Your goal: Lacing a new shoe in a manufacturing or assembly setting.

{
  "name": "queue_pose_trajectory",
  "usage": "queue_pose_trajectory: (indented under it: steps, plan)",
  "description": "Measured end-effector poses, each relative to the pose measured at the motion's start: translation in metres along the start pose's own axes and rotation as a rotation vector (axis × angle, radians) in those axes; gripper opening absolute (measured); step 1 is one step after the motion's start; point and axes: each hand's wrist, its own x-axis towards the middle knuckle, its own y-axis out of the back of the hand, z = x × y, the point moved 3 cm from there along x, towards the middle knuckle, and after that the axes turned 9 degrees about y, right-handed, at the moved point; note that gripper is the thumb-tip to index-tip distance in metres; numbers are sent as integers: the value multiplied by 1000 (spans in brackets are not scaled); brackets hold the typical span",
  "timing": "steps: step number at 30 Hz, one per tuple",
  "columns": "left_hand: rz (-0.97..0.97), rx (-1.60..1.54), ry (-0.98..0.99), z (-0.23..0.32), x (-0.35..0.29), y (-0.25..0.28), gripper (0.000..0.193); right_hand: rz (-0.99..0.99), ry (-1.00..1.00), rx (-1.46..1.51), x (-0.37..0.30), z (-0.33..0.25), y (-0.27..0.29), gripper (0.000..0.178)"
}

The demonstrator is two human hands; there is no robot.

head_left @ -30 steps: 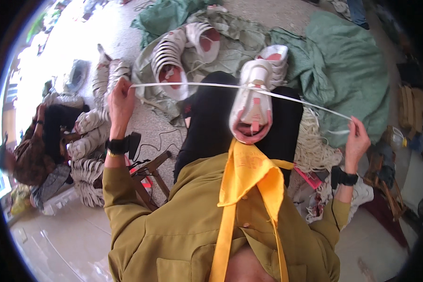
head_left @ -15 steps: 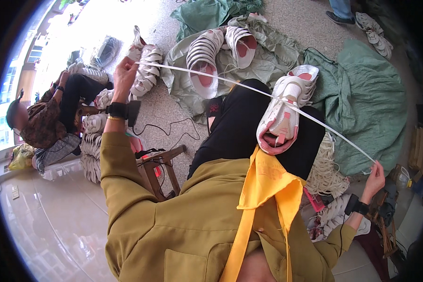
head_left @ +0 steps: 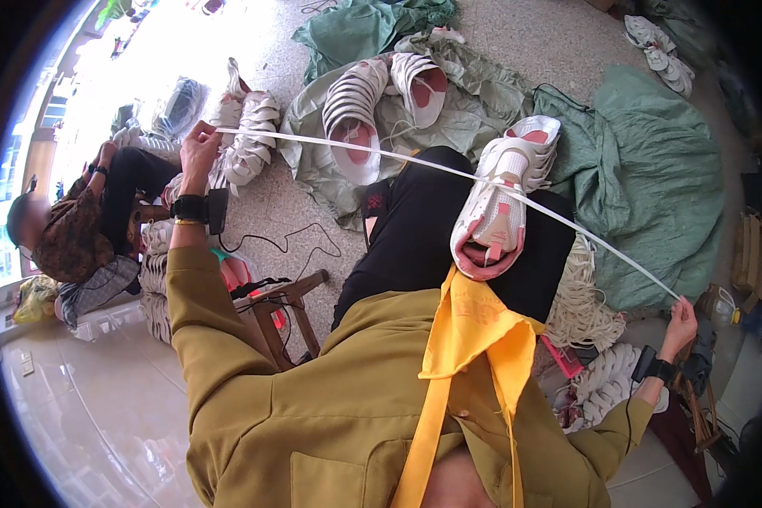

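On my thighs rests a white and pink sneaker, its pink-lined opening toward me. A long white shoelace passes through the front of the sneaker and stretches nearly straight out to both sides. My left hand, raised at the upper left, pinches one end of the lace between closed fingers. Far out to the right, my right hand pinches the other end. A yellow cloth apron hangs down my front, just below the sneaker's heel.
Nested rows of white shoe uppers lie on a grey-green sheet. At right are a green sack and a heap of white laces. A wooden stool stands left. Another person sits at far left.
My left hand has moved outward to the left and slightly down, my right hand slightly down. The lace stays stretched between them. The standing person's leg at the top has left the view.
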Motion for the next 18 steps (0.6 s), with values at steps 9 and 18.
queue_pose_trajectory:
  steps: [9, 18]
  plan:
    - [-59, 6, -83, 12, 4, -12, 14, 34, -100, 82, -8, 39, 13, 22]
    - [-156, 61, -190, 64, -21, -51, 19, -250, -20, -525, -13, -24, -10, 28]
